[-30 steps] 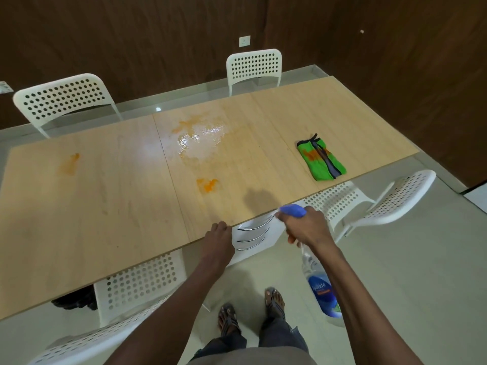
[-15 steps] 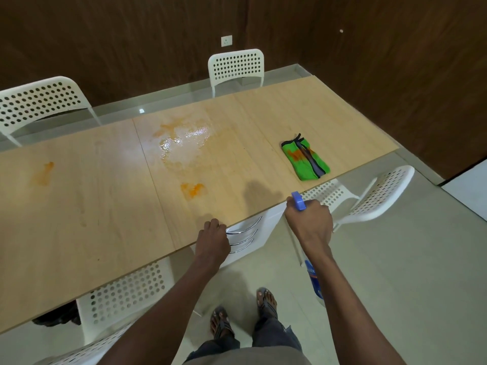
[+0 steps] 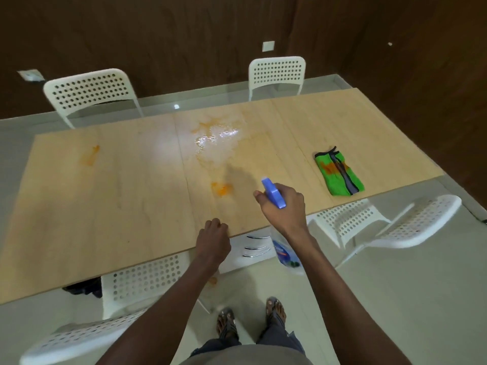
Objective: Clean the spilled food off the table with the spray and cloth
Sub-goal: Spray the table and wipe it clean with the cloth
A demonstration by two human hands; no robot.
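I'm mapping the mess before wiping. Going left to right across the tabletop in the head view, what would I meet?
Orange smear → wet patch → orange spill → spray nozzle, held by the right hand → green cloth.
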